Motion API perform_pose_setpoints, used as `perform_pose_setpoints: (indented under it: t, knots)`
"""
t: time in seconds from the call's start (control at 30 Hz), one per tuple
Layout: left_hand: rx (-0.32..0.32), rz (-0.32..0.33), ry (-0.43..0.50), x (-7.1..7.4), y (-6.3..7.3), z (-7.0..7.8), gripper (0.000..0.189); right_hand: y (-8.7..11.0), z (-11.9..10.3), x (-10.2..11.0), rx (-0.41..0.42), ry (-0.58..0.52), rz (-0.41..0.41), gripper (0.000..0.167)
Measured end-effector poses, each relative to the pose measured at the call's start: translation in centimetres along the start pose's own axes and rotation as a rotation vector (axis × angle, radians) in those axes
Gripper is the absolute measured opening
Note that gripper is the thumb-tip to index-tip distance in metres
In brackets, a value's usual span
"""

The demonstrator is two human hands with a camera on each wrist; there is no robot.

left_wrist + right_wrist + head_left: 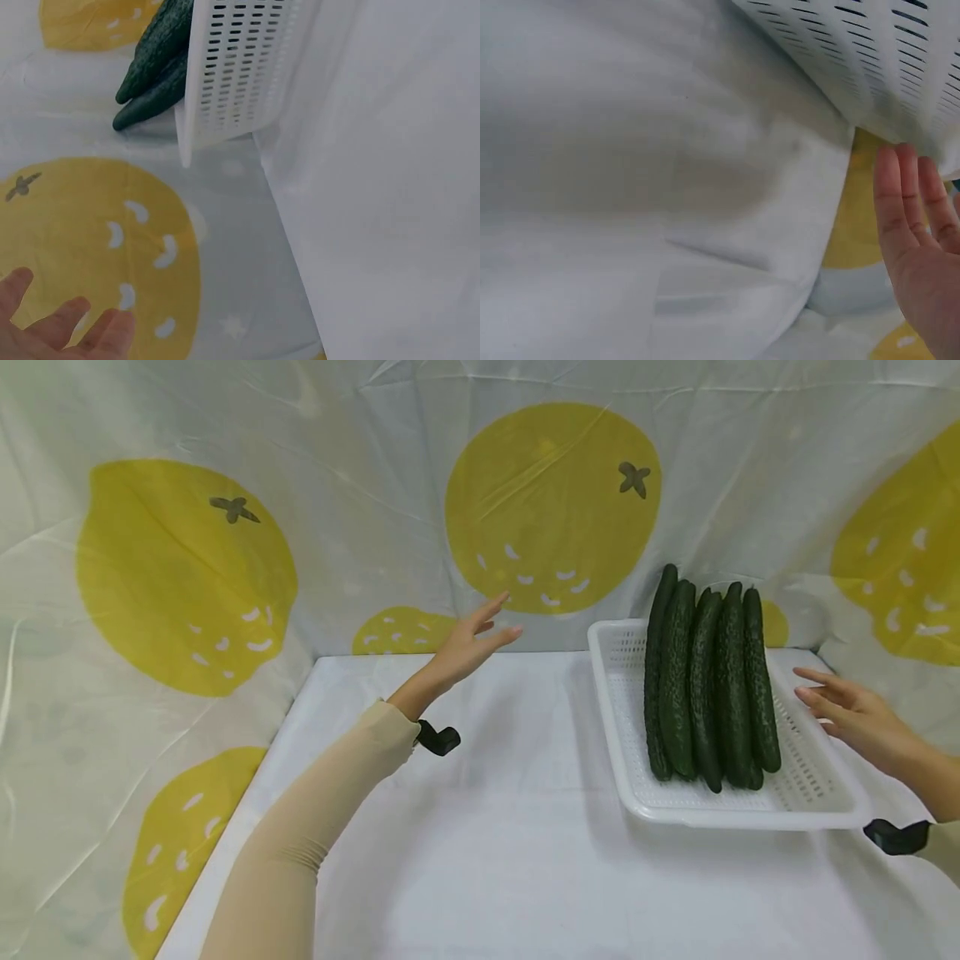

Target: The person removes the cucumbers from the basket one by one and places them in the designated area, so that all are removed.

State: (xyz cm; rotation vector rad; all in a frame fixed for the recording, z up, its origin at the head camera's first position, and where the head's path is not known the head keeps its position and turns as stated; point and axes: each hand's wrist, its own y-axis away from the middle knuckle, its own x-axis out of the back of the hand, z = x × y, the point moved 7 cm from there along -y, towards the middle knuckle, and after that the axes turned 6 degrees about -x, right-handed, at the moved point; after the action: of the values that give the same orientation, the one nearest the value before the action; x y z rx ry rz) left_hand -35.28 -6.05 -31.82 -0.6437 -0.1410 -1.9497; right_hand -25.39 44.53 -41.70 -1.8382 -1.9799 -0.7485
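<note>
A white plastic basket with slotted walls sits on the right half of the table, and several long dark green cucumbers lie side by side in it. Their far ends stick out over its back rim. My right hand is just off the basket's right side, fingers extended and holding nothing; in the right wrist view its fingertips overlap the slotted wall. Well left of the basket, my left hand hovers over the back of the table with fingers spread and nothing in them.
A white cloth covers the table. Behind and to the left hangs a pale curtain printed with yellow fruit, meeting the table's back edge. Each wrist carries a black strap mount.
</note>
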Motion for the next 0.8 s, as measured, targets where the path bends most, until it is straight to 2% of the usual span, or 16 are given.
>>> perform_pose_setpoints:
  t: [0.2,0.33,0.53,0.67,0.8]
  knots:
    - [-0.041,-0.034,0.043,-2.5,-1.6,2.1,0.074,0.5,-0.8,-0.2,0.125,-0.071,0.074,0.049]
    - [-0.069,-0.047,0.104,-4.2,-2.9,3.1,0.073,0.7,-1.2,-0.4,0.172,-0.118,0.095,0.05]
    - [-0.065,-0.109,0.233,-7.2,-4.5,4.2,0.072,0.9,-1.1,-0.7,0.172,-0.074,0.137,0.051]
    - [-0.063,-0.16,0.256,-9.1,-5.2,5.0,0.074,0.9,-0.9,-0.8,0.158,-0.058,0.148,0.051]
    - [-0.07,-0.165,0.273,-10.8,-6.0,5.6,0.073,0.7,-0.9,-0.9,0.137,-0.023,0.171,0.051]
